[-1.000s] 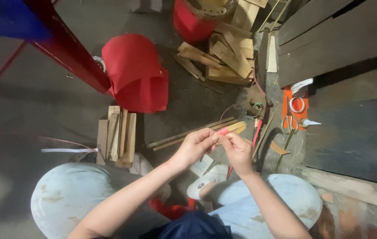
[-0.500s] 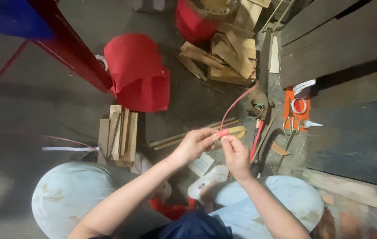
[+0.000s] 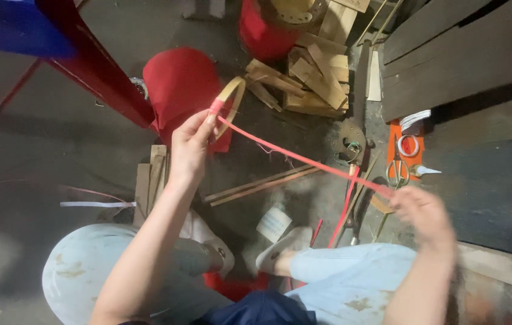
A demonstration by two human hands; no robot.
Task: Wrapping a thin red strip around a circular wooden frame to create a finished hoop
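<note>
The left hand (image 3: 191, 149) pinches the pink-wrapped end of a curved bamboo strip (image 3: 232, 96) between thumb and fingertips, raised in front of a red bucket (image 3: 181, 84). From that pinch a red ribbon (image 3: 304, 161) runs taut down to the right hand (image 3: 424, 213), which is blurred but appears closed on the ribbon's far end. The ribbon looks light, thin and limp, likely slippery, so it wants a firm pinch near the wrap; the strip seems springy and easily cracked. Scissors (image 3: 395, 170) lie just beside, wood offcuts (image 3: 313, 78) further off.
</note>
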